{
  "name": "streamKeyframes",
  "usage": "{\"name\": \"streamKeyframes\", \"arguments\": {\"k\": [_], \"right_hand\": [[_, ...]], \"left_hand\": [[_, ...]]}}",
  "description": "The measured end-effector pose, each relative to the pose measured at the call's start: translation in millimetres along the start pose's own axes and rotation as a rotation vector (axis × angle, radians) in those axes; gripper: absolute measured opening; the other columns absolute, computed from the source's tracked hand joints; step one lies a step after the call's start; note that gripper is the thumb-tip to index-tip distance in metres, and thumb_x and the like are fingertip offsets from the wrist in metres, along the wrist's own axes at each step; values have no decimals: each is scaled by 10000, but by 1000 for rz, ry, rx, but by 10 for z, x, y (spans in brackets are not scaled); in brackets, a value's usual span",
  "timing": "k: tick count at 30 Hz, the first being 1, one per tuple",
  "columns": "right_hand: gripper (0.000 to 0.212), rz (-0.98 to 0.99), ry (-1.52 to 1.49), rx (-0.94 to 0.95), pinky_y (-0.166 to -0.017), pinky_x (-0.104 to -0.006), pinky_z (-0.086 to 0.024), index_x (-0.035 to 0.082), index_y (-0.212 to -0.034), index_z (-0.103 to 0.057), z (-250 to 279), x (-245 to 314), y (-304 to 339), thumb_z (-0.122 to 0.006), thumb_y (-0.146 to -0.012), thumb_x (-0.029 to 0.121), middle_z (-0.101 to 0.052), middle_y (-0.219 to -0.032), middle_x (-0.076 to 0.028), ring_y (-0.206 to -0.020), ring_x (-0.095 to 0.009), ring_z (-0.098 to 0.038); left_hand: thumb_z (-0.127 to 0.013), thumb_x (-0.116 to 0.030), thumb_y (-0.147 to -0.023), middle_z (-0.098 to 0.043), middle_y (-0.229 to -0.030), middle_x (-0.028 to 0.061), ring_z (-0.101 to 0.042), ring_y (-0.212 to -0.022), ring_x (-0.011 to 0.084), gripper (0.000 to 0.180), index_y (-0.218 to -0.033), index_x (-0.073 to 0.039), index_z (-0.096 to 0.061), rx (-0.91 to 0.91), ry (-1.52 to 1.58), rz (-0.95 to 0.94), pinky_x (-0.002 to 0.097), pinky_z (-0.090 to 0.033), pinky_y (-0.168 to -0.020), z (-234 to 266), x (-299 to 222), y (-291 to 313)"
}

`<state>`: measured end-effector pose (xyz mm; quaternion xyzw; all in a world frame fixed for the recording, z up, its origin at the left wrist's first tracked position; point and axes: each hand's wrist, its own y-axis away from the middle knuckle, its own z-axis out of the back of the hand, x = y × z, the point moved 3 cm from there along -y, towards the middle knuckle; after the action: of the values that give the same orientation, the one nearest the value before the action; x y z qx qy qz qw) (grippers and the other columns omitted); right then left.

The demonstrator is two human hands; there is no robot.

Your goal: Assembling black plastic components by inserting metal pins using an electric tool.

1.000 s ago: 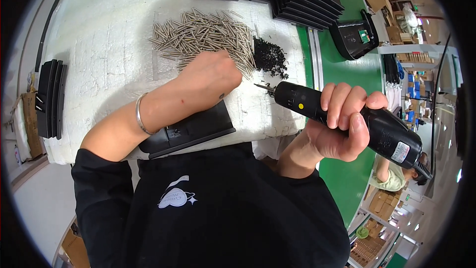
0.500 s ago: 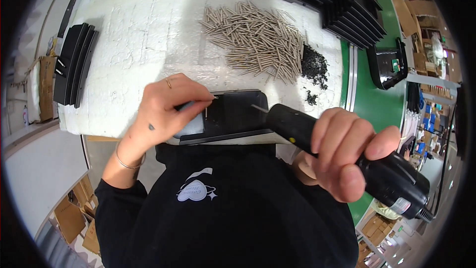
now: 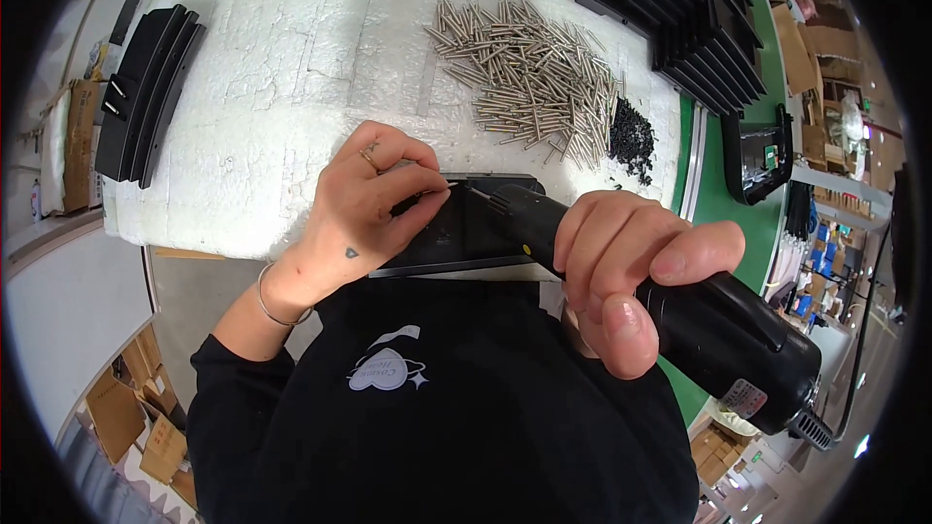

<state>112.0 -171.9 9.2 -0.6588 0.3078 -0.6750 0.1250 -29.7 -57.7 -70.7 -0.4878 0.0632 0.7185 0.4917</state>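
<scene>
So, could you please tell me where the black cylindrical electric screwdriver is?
In the head view, the screwdriver is right of centre, in the right hand, pointing toward the left hand.

I log by feed: green desk [image 3: 715, 184], white padding [image 3: 291, 49] bearing metal pins [image 3: 544, 78], black bits [image 3: 633, 139], panel stacks [image 3: 152, 97], black panel [image 3: 466, 233] at near edge.
</scene>
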Motion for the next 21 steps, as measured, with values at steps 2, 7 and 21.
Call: {"name": "streamKeyframes", "arguments": {"k": [2, 7, 21], "right_hand": [[351, 3, -10, -3, -520, -275, -433, 114, -1058, -383, -7, -3, -12, -547, -755, 49, -503, -639, 6, -471, -110, -483], [378, -19, -137, 28, -553, -353, -474, 44, -1019, -407, 16, 5, -30, -632, -745, -88, -545, -679, -80, -546, -196, -542], [334, -58, -136, 114, -514, -341, -462, 34, -956, -462, -155, -88, -214, -653, -711, -88, -550, -629, -104, -507, -212, -526]], "left_hand": [[-769, 34, -624, -629, -825, 29, -565, -801, 222, 214, -786, -53, -659, -12, 2, -17, 304, -481, -676, 3, 10, 3], [-774, 25, -631, -637, -835, 35, -573, -806, 226, 208, -785, -48, -654, -13, 6, 1, 309, -488, -680, -9, 25, 17], [-716, 0, -687, -660, -852, 43, -627, -792, 237, 137, -783, -44, -629, 16, 101, 38, 322, -516, -647, -37, 65, 32]]}}
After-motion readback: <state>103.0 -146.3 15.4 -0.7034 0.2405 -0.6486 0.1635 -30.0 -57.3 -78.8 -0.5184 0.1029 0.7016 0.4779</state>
